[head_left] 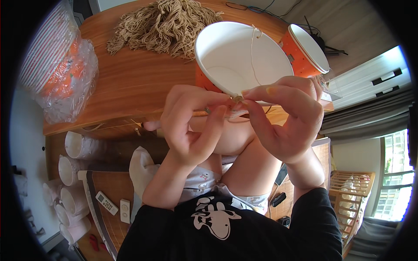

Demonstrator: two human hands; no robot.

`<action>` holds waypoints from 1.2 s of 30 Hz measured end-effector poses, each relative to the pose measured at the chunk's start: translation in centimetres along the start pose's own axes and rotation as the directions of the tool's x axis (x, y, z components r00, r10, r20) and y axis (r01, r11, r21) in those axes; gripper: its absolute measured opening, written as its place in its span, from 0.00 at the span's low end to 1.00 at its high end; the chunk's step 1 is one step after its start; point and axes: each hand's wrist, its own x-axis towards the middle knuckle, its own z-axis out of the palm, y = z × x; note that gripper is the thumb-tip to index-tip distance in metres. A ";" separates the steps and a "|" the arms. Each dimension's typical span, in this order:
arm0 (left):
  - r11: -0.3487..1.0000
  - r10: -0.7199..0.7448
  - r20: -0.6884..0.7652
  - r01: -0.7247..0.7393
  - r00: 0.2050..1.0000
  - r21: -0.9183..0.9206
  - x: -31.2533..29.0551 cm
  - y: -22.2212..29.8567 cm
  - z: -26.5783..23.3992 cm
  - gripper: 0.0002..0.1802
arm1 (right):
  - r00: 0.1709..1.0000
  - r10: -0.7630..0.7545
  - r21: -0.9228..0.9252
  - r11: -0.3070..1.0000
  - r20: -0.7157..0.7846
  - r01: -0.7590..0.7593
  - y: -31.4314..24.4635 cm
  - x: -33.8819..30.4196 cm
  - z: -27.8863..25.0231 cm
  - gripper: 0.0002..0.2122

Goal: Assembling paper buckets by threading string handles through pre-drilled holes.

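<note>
A large paper bucket [222, 56], white inside and orange outside, tilts on the table edge in front of me with its mouth toward me. A thin tan cord [252, 56] passes through its far rim and runs down across the opening to the near rim. There, my left hand [187, 119] and my right hand [289, 117] meet with thumbs and forefingers pinched on a small knot [237, 99] in the cord. A loop of cord hangs below the fingers. How the cord joins the near rim is hidden by my fingertips.
On the wooden table [126, 82] lies a heap of tan cords [170, 28]. Nested orange buckets [305, 52] stand at the right, and a plastic-wrapped stack of buckets [61, 74] at the left. White wrapped stacks [76, 200] and two remotes [106, 203] are lower left.
</note>
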 end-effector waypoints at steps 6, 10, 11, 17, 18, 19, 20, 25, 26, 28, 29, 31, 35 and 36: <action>0.862 0.321 0.124 -0.344 0.939 0.374 1.6 -0.4 -0.3 0.19 | 1.000 -0.003 -0.026 1.000 -0.021 0.002 -0.9 0.2 -0.3 0.24; 0.825 0.314 0.189 -0.365 0.931 0.431 2.1 0.1 -0.9 0.18 | 0.999 0.000 -0.129 0.992 -0.053 -0.006 -2.1 -0.2 -0.8 0.22; 0.815 0.324 0.200 -0.380 0.925 0.437 2.4 0.3 -1.0 0.17 | 1.000 0.005 -0.188 0.982 -0.022 -0.009 -2.6 -0.4 -1.0 0.22; 0.758 0.394 0.212 -0.446 0.895 0.476 2.7 0.6 -0.7 0.12 | 0.997 0.051 -0.080 0.995 -0.066 -0.056 -4.3 -1.1 -1.7 0.18; 0.762 0.381 0.211 -0.435 0.900 0.479 2.7 0.8 -0.6 0.11 | 0.994 0.100 -0.034 0.994 -0.050 -0.102 -4.5 -1.2 -1.8 0.16; 0.762 0.382 0.212 -0.436 0.900 0.479 2.7 0.8 -0.7 0.11 | 0.988 0.148 0.012 0.989 -0.033 -0.147 -4.6 -1.3 -2.0 0.15; 0.751 0.390 0.218 -0.446 0.895 0.486 2.9 0.8 -0.7 0.11 | 0.988 0.148 0.012 0.989 -0.034 -0.148 -4.4 -1.5 -1.5 0.15; 0.742 0.376 0.236 -0.444 0.896 0.503 2.8 1.6 -0.3 0.11 | 0.971 0.135 0.059 0.990 -0.196 -0.126 -4.1 -2.1 -0.7 0.19; 0.737 0.365 0.237 -0.434 0.901 0.518 2.6 1.8 -0.4 0.12 | 0.971 0.135 0.062 0.990 -0.197 -0.125 -4.2 -1.9 -1.0 0.19; 0.734 0.354 0.236 -0.425 0.905 0.529 2.4 1.5 -0.4 0.13 | 0.982 0.185 -0.014 0.982 -0.035 -0.186 -4.4 -1.5 -1.6 0.19; 0.726 0.363 0.227 -0.427 0.904 0.539 2.2 1.2 -0.3 0.14 | 0.982 0.187 -0.015 0.982 -0.034 -0.187 -4.2 -1.9 -1.3 0.19; 0.708 0.386 0.226 -0.444 0.895 0.550 2.5 1.4 -0.1 0.15 | 0.963 0.252 0.071 0.967 -0.090 -0.246 -3.9 -2.4 -1.0 0.18; 0.700 0.417 0.243 -0.480 0.876 0.529 2.7 1.2 0.0 0.17 | 0.968 0.235 0.039 0.972 -0.088 -0.232 -3.9 -2.5 -0.9 0.18; 0.704 0.417 0.241 -0.479 0.876 0.524 2.6 1.2 0.1 0.18 | 0.960 0.255 0.086 0.966 -0.115 -0.246 -3.8 -3.0 -0.7 0.17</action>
